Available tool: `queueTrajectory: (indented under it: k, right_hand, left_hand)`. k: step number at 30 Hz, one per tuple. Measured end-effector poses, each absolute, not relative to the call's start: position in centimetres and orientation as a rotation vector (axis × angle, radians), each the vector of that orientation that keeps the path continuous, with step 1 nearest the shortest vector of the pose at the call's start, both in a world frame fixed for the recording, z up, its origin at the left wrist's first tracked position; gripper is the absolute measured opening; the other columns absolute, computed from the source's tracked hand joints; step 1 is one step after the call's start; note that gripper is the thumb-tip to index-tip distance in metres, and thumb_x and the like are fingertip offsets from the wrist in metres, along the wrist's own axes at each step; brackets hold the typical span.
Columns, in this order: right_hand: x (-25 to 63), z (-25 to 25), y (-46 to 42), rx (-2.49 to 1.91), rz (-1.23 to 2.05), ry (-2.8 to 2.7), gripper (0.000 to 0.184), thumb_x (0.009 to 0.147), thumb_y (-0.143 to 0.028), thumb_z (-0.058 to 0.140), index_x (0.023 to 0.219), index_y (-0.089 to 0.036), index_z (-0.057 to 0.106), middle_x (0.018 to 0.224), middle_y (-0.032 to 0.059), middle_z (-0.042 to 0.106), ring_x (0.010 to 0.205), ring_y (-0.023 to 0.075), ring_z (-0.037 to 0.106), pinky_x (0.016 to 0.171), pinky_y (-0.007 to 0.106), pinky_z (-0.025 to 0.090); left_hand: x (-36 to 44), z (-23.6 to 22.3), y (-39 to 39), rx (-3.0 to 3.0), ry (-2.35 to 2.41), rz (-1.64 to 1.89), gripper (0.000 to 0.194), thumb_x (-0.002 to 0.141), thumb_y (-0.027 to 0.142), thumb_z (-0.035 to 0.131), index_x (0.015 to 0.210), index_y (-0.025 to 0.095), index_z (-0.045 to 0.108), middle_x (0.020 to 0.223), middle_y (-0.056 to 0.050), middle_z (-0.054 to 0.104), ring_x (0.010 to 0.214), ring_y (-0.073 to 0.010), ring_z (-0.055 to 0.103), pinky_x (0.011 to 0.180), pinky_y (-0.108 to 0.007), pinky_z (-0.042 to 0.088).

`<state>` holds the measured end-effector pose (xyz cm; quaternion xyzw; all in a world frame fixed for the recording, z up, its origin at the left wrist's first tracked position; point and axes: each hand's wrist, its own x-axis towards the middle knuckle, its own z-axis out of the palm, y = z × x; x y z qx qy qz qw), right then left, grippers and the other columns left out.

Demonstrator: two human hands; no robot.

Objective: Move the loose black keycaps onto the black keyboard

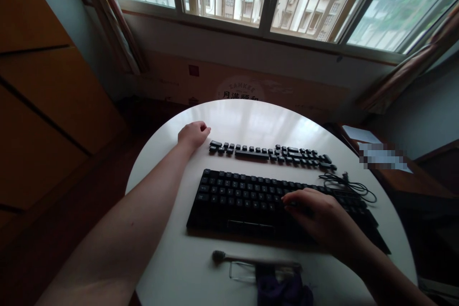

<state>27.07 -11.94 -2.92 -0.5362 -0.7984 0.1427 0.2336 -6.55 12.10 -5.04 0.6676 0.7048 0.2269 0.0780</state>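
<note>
A black keyboard [229, 210] lies on the white round table, with keycaps in its upper rows and a bare strip along its front. My right hand [315, 208] is over the keyboard's middle right, thumb and fingers pinched on a keycap that they mostly hide. Behind the keyboard, loose black keycaps [252, 155] stand in rows, a long space bar among them. My left hand [194, 134] rests on the table as a loose fist, just left of those rows. Nothing shows in it.
A coiled black cable [349, 185] lies at the keyboard's back right. In front are a dark-bristled brush [219, 256], a wire keycap puller [241, 271] and a dark purple cloth [281, 289]. The white table [158, 177] has a curved edge. Papers [362, 135] lie on a wooden surface to the right.
</note>
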Motion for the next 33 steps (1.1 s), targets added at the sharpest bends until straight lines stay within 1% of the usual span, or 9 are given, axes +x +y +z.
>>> queueTrajectory:
  k: [9, 19, 26, 30, 33]
  right_hand:
    - [26.6, -2.9, -12.0, -1.459, 0.345, -2.261, 0.016, 0.092, -0.021, 0.058, 0.099, -0.025, 0.072, 0.092, 0.0046, 0.070, 0.081, 0.0196, 0.068, 0.075, 0.031, 0.056]
    - [25.6, -2.4, -12.9, -1.428, 0.113, -2.353, 0.019, 0.093, -0.016, 0.056, 0.101, -0.020, 0.072, 0.084, 0.0062, 0.068, 0.073, 0.0184, 0.065, 0.068, 0.029, 0.053]
    - [25.9, -2.4, -12.6, -1.410, 0.112, -2.411, 0.019, 0.096, -0.017, 0.052, 0.101, -0.020, 0.070, 0.082, 0.0062, 0.067, 0.072, 0.0187, 0.064, 0.067, 0.029, 0.052]
    - [26.0, -2.3, -12.5, -1.380, 0.131, -2.427, 0.017, 0.097, -0.019, 0.050, 0.097, -0.020, 0.068, 0.080, 0.0055, 0.066, 0.071, 0.0177, 0.062, 0.066, 0.027, 0.050]
    - [25.9, -2.2, -12.6, -1.387, 0.140, -2.429, 0.019, 0.099, -0.020, 0.048, 0.091, -0.019, 0.065, 0.076, 0.0044, 0.063, 0.068, 0.0168, 0.060, 0.062, 0.026, 0.047]
  left_hand:
    - [-6.5, -5.1, 12.1, 2.020, 2.114, 0.673, 0.025, 0.087, 0.045, 0.054, 0.085, 0.025, 0.069, 0.091, -0.005, 0.073, 0.085, -0.0240, 0.064, 0.067, -0.032, 0.043]
    - [-6.4, -5.1, 12.0, 2.008, 2.095, 0.687, 0.025, 0.086, 0.045, 0.055, 0.085, 0.025, 0.070, 0.090, -0.005, 0.073, 0.084, -0.0238, 0.064, 0.068, -0.032, 0.044]
    - [-6.4, -5.0, 11.7, 2.007, 2.073, 0.691, 0.025, 0.087, 0.044, 0.056, 0.087, 0.024, 0.071, 0.091, -0.006, 0.074, 0.084, -0.0230, 0.064, 0.069, -0.031, 0.045]
    - [-6.3, -5.0, 11.8, 1.994, 2.075, 0.720, 0.024, 0.088, 0.043, 0.056, 0.087, 0.024, 0.070, 0.091, -0.006, 0.074, 0.084, -0.0225, 0.064, 0.068, -0.030, 0.045]
    - [-6.3, -5.1, 11.8, 1.989, 2.077, 0.733, 0.025, 0.088, 0.044, 0.056, 0.087, 0.024, 0.070, 0.091, -0.006, 0.073, 0.084, -0.0229, 0.064, 0.068, -0.031, 0.044]
